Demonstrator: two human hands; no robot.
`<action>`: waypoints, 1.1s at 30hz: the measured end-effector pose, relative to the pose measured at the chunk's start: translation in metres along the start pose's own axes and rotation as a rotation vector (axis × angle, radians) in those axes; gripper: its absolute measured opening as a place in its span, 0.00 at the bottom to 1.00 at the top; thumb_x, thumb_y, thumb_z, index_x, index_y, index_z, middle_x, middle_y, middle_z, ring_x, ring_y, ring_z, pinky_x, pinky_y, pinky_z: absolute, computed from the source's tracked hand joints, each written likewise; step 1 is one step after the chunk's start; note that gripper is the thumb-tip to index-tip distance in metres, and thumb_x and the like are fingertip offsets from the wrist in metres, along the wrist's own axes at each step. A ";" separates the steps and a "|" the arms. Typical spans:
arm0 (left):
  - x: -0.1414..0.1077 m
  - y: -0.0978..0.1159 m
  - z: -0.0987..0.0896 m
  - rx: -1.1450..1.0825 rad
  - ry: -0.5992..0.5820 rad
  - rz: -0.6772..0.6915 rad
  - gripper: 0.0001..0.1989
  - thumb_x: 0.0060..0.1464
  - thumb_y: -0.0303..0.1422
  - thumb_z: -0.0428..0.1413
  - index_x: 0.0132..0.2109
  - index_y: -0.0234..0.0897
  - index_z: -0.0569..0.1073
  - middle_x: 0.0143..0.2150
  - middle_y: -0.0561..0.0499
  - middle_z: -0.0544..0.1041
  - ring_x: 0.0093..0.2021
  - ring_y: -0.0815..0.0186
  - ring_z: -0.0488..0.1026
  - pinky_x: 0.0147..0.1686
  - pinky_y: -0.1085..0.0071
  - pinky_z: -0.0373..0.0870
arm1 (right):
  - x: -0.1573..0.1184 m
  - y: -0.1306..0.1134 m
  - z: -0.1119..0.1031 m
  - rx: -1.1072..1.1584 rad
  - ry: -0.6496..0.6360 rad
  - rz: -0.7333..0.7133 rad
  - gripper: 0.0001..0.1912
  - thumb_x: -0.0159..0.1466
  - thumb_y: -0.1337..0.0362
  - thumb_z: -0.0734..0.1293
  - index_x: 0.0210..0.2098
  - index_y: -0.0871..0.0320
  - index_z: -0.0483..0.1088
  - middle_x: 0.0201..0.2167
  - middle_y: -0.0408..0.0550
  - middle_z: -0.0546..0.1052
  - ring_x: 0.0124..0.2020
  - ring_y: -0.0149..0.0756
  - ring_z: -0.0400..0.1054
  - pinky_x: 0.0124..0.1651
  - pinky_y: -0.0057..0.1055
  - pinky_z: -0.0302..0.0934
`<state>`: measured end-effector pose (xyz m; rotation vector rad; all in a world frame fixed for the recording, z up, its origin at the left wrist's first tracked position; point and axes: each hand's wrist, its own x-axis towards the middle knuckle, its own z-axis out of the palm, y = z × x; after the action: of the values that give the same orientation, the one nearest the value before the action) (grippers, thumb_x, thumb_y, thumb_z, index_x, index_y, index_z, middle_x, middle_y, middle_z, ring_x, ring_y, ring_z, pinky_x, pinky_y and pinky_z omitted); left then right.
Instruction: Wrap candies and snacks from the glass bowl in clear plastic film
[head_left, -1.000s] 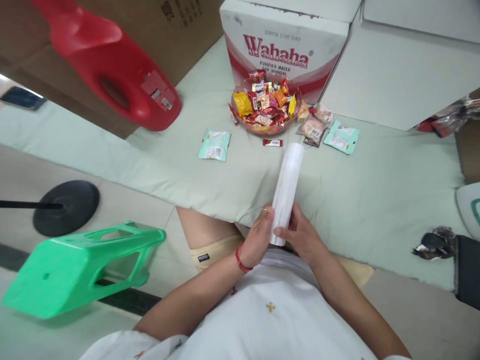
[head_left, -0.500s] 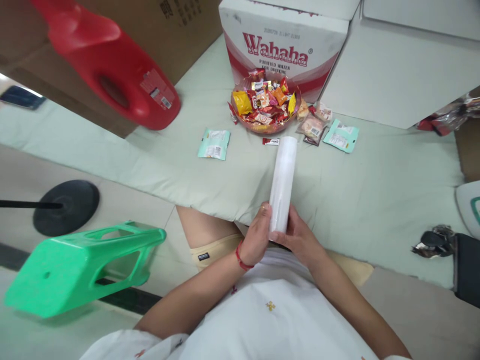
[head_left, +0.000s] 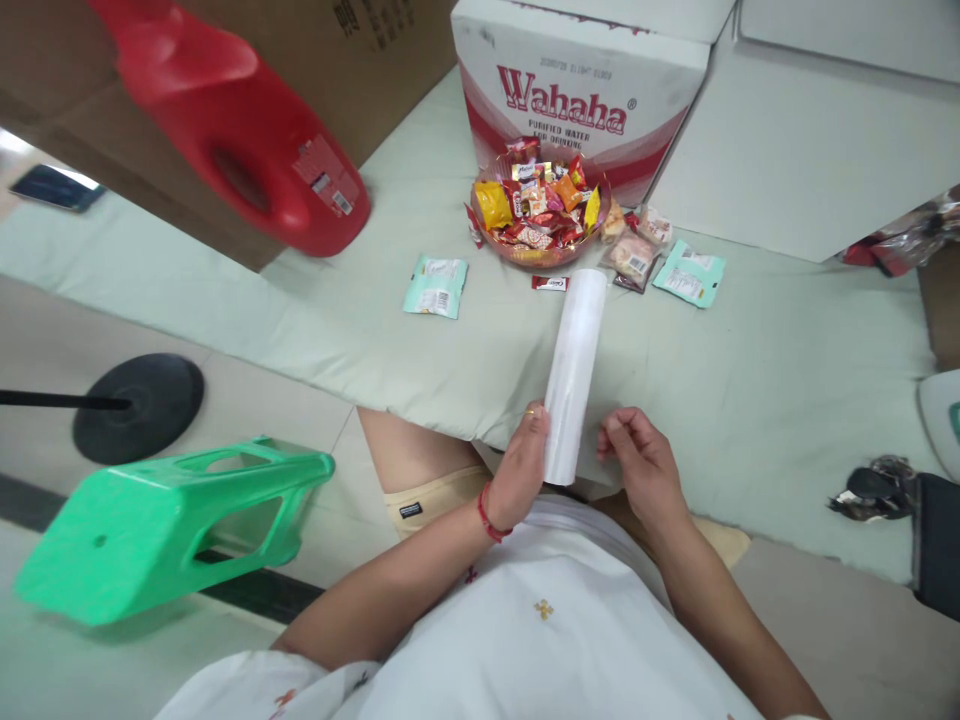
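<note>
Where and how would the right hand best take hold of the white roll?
Probably around the middle of the white roll, with the right hand coming from its right: that long side of the cylinder is exposed, while the left hand holds the lower left side.

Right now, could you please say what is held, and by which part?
The left hand holds the white roll by its lower end; whether the right hand, apart from it, pinches anything cannot be told.
</note>
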<state>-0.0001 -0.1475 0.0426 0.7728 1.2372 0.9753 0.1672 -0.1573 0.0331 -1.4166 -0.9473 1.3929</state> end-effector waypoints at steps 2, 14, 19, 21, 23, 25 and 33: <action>-0.001 0.002 0.001 0.177 -0.020 0.120 0.24 0.69 0.54 0.46 0.46 0.39 0.73 0.42 0.47 0.75 0.45 0.60 0.72 0.52 0.60 0.72 | -0.002 -0.005 0.001 -0.245 0.051 -0.125 0.19 0.72 0.48 0.63 0.31 0.54 0.65 0.22 0.37 0.64 0.24 0.30 0.58 0.30 0.28 0.56; -0.001 -0.002 0.009 0.305 0.000 0.197 0.22 0.73 0.48 0.38 0.49 0.39 0.69 0.42 0.45 0.74 0.42 0.58 0.73 0.47 0.58 0.74 | 0.011 -0.011 0.025 -0.697 0.102 -0.336 0.20 0.75 0.52 0.55 0.28 0.52 0.55 0.20 0.37 0.62 0.21 0.31 0.56 0.27 0.30 0.48; 0.003 0.001 0.010 0.219 0.033 0.138 0.22 0.72 0.49 0.42 0.39 0.40 0.71 0.39 0.46 0.74 0.46 0.56 0.73 0.55 0.58 0.70 | 0.014 0.000 0.010 -0.428 0.113 -0.147 0.25 0.74 0.45 0.57 0.26 0.53 0.58 0.20 0.38 0.63 0.23 0.31 0.57 0.28 0.29 0.54; 0.003 0.002 0.012 0.151 0.041 0.110 0.21 0.71 0.49 0.45 0.37 0.41 0.71 0.37 0.48 0.73 0.43 0.57 0.71 0.53 0.60 0.70 | 0.016 0.002 0.007 -0.297 0.109 -0.062 0.26 0.72 0.41 0.58 0.27 0.54 0.62 0.23 0.40 0.67 0.25 0.33 0.61 0.29 0.30 0.58; 0.001 0.003 0.015 0.101 0.050 0.113 0.21 0.70 0.50 0.48 0.37 0.41 0.73 0.37 0.48 0.72 0.41 0.57 0.70 0.51 0.59 0.69 | 0.021 0.002 0.005 -0.147 0.141 -0.003 0.28 0.70 0.36 0.58 0.34 0.54 0.68 0.31 0.46 0.73 0.32 0.36 0.68 0.30 0.31 0.64; -0.002 0.003 0.018 0.076 0.052 0.141 0.20 0.69 0.50 0.50 0.41 0.41 0.75 0.39 0.47 0.74 0.43 0.56 0.71 0.52 0.59 0.69 | 0.029 -0.001 0.007 -0.042 0.187 0.019 0.31 0.67 0.33 0.58 0.42 0.55 0.70 0.40 0.51 0.76 0.41 0.41 0.71 0.34 0.34 0.69; -0.011 -0.018 0.025 0.114 0.014 0.122 0.23 0.69 0.51 0.48 0.56 0.40 0.75 0.51 0.44 0.77 0.53 0.54 0.74 0.56 0.58 0.70 | 0.063 -0.024 0.025 -0.375 0.330 -0.205 0.24 0.72 0.43 0.57 0.32 0.54 0.66 0.26 0.41 0.70 0.29 0.34 0.63 0.34 0.32 0.58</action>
<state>0.0270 -0.1639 0.0349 0.9416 1.2776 1.0170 0.1480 -0.0881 0.0384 -1.7066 -1.1335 0.8234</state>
